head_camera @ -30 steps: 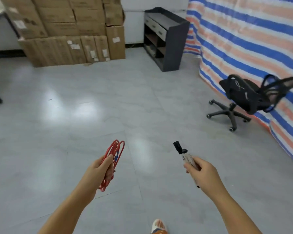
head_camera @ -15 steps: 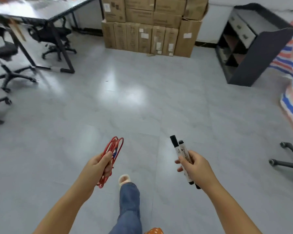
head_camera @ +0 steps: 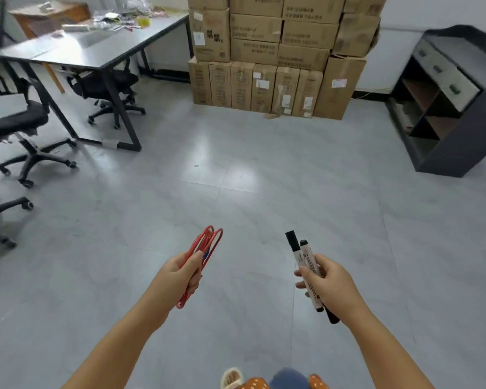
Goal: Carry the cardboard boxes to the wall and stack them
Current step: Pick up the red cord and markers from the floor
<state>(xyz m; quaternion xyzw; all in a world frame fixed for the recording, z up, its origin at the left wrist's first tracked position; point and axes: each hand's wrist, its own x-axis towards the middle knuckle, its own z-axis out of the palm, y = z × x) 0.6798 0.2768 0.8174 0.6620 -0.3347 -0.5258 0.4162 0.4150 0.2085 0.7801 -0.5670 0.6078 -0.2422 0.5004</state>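
Our left hand (head_camera: 180, 272) grips a coiled red cable (head_camera: 205, 248); our right hand (head_camera: 327, 282) clutches two markers (head_camera: 302, 255). So we carry no box. The cardboard boxes (head_camera: 278, 54) are already stacked against the far wall (head_camera: 399, 51), upper ones lying lengthwise, the bottom row standing on end.

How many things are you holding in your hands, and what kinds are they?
Red cable coils, held by the left hand: 1
Markers, gripped by the right hand: 2
Total: 3
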